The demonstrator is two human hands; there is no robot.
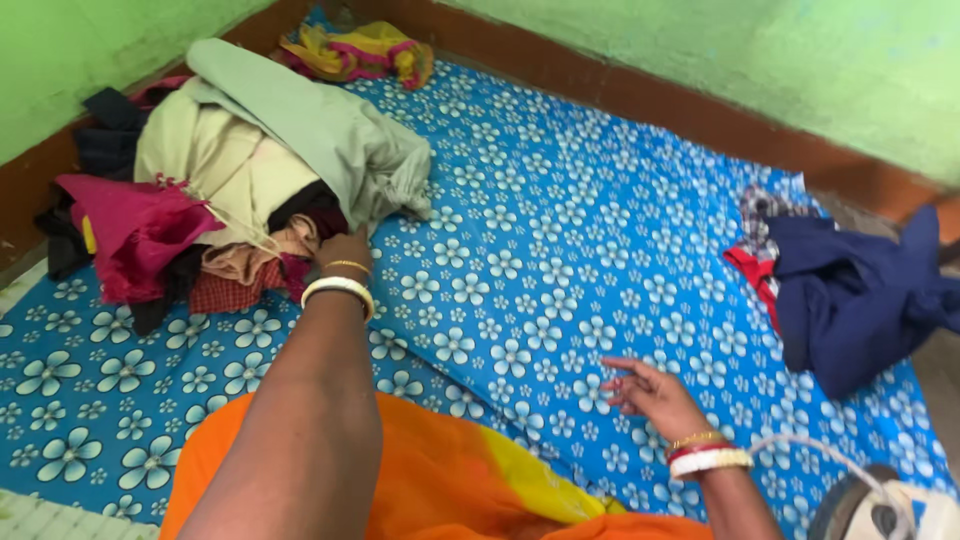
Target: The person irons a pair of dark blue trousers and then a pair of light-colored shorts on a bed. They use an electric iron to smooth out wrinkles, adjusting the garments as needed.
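While the left hand (340, 252) reaches forward into the heap of clothes (230, 180), the right hand (650, 395) rests apart on the blue flowered mattress (560, 230), palm down, fingers spread and loosely open, holding nothing.

Left hand: only the back of it and the wrist show; the fingers are buried at the near edge of the heap, among a tan piece and a dark red checked piece. Whether they have closed on cloth cannot be told from this view. White and gold bangles sit on that wrist; similar ones with a red band on the right wrist.

Position of heap: far left of the mattress, straight ahead of the left arm, touching the left hand. It lies well apart from the right hand, up and to the left across open mattress. The left hand is plainly the nearer.

Heap make-up: pale green garment (320, 125) draped over the top, its long axis running from far left down toward the near right; cream cloth beneath; magenta cloth (130, 225) on the left flank; dark pieces at the wall side.

Elsewhere: yellow and pink cloth (355, 50) at the far corner; navy garment (850, 295) over a red and checked piece at the right edge; orange cloth (420, 480) across the person's lap.
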